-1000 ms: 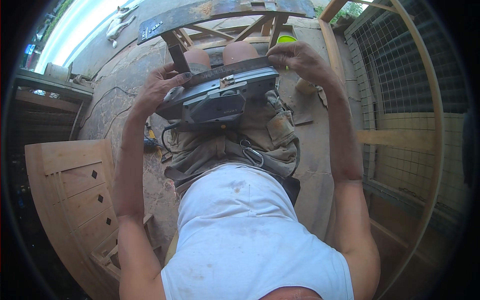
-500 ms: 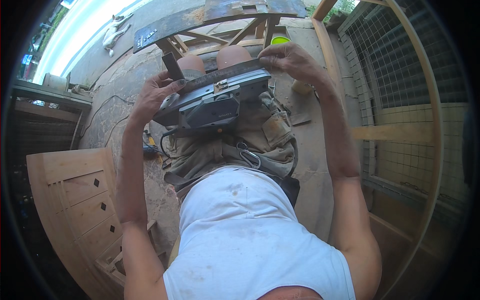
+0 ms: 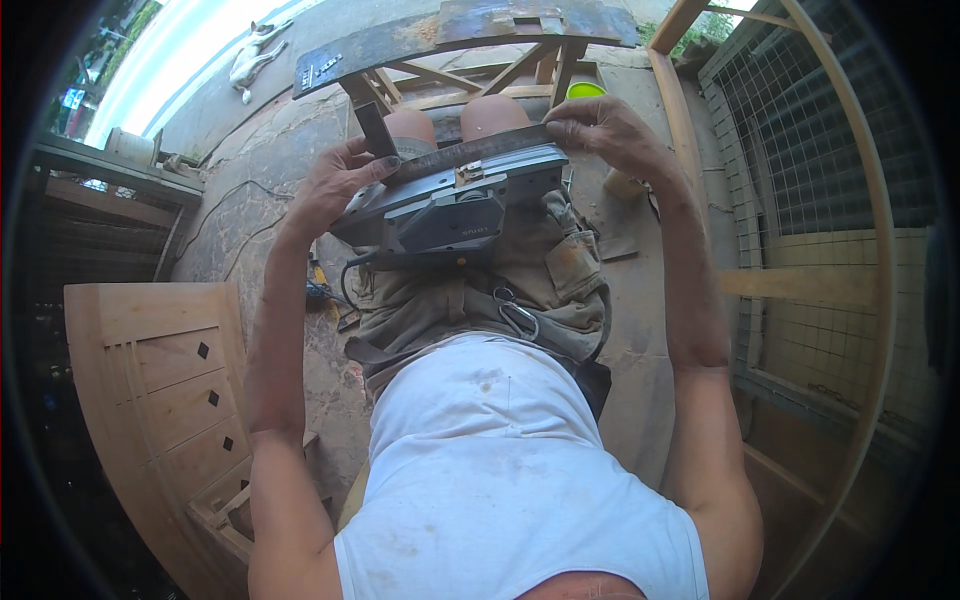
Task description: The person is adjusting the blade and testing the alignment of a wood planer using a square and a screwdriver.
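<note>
An electric planer (image 3: 445,228) with a dark grey body lies on its side or upside down across my lap, its long pale metal sole toward my knees. Along that sole runs the dark blade of a try square (image 3: 470,153), its short thick arm sticking up at the left. My left hand (image 3: 338,187) is closed round the square's corner, thumb on the metal, beside the planer's left end. At the other end, my right hand (image 3: 608,136) pinches the blade's tip between thumb and fingers. Whether the blade lies flush on the sole, I cannot tell.
A low work table (image 3: 400,55) stands beyond my knees, a bright green container (image 3: 585,90) by its legs. At left leans a carved wooden panel (image 3: 165,350); a timber frame (image 3: 805,285) rises at right. Cables (image 3: 235,210) cross the floor. A dog (image 3: 257,58) lies far off.
The whole view has shifted slightly, so things sit farther right in it. Both hands keep their hold on the square, which shows little or no movement against the planer.
</note>
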`<state>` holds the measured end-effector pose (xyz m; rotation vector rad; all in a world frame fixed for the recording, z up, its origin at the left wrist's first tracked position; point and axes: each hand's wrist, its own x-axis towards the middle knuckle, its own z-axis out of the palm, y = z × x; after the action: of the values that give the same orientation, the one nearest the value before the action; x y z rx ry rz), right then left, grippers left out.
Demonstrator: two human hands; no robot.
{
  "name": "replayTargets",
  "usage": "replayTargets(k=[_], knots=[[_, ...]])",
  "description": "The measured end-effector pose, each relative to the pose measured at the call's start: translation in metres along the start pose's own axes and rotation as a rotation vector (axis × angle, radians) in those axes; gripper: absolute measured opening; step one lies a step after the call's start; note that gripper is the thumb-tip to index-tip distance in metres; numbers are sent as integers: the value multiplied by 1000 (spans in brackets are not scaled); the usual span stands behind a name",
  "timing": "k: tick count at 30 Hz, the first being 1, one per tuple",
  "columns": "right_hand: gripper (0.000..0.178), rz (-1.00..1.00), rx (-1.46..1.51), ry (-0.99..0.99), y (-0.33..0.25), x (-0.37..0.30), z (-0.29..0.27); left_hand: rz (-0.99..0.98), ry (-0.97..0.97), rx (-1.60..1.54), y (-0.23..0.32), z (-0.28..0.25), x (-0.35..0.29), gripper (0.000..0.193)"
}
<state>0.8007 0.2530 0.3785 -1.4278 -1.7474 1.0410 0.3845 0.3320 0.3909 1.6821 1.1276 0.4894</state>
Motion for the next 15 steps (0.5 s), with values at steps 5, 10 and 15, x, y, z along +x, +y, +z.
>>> replayTargets(k=[5, 10, 15], knots=[[48, -31, -7, 172, -2, 3, -1, 8, -47, 11, -1, -2, 2, 50], [45, -36, 0, 234, 11, 0, -7, 45, -71, -43, 3, -2, 1, 47], [48, 16, 42, 254, 19, -5, -3, 38, -67, -26, 3, -1, 1, 47]])
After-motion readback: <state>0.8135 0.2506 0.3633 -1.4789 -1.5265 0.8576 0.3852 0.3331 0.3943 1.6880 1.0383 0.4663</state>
